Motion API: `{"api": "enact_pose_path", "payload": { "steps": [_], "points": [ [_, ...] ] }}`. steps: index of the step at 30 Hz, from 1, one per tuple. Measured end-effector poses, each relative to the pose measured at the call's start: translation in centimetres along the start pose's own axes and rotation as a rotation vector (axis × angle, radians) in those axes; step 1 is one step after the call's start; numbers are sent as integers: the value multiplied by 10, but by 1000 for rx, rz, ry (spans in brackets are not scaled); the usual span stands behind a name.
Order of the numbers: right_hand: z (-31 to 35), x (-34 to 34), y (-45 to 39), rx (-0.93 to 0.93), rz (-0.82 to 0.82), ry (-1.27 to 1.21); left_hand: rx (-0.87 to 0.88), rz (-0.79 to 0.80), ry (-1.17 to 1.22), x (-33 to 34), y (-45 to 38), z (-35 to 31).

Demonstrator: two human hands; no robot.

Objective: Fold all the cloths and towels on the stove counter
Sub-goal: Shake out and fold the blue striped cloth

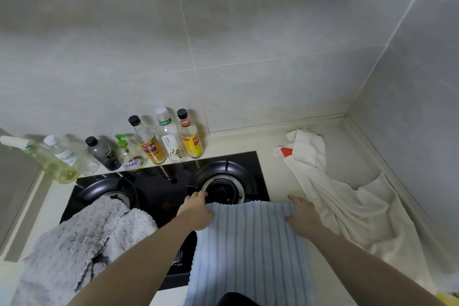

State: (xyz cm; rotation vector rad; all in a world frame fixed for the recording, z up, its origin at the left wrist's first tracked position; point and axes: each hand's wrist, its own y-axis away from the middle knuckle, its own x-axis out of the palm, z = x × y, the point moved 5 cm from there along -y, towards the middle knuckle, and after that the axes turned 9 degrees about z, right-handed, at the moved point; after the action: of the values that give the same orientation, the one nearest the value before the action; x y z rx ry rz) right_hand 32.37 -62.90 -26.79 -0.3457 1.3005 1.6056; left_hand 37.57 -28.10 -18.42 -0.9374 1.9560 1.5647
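A: Where is the blue striped towel lying, and how is it held?

B: It is spread over the stove's front edge, long axis running away from the body. Its far corners are pinched by the left hand and right hand, fingers curled on the hem.

A: And the others?

B: The grey towel is left nearer the left hand, the white cloth on the table beside the right.

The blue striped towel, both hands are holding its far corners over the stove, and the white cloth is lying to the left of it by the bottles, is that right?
Not quite. The head view shows the white cloth lying to the right of the blue striped towel, in the counter corner, away from the bottles. The left hand and right hand do hold its far corners over the stove.
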Motion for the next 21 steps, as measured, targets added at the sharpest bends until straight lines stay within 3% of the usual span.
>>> {"api": "enact_pose_path", "payload": {
  "steps": [12, 17, 21],
  "points": [
    [14, 6, 1, -4, 35, 152, -85, 128, -103, 7, -3, -8],
    [15, 1, 3, -53, 0, -52, -115, 137, 2, 14, -12, 1],
    [19, -11, 11, -136, -63, -184, -30, 143, -51, 13, 0, -13]
  ]
}}
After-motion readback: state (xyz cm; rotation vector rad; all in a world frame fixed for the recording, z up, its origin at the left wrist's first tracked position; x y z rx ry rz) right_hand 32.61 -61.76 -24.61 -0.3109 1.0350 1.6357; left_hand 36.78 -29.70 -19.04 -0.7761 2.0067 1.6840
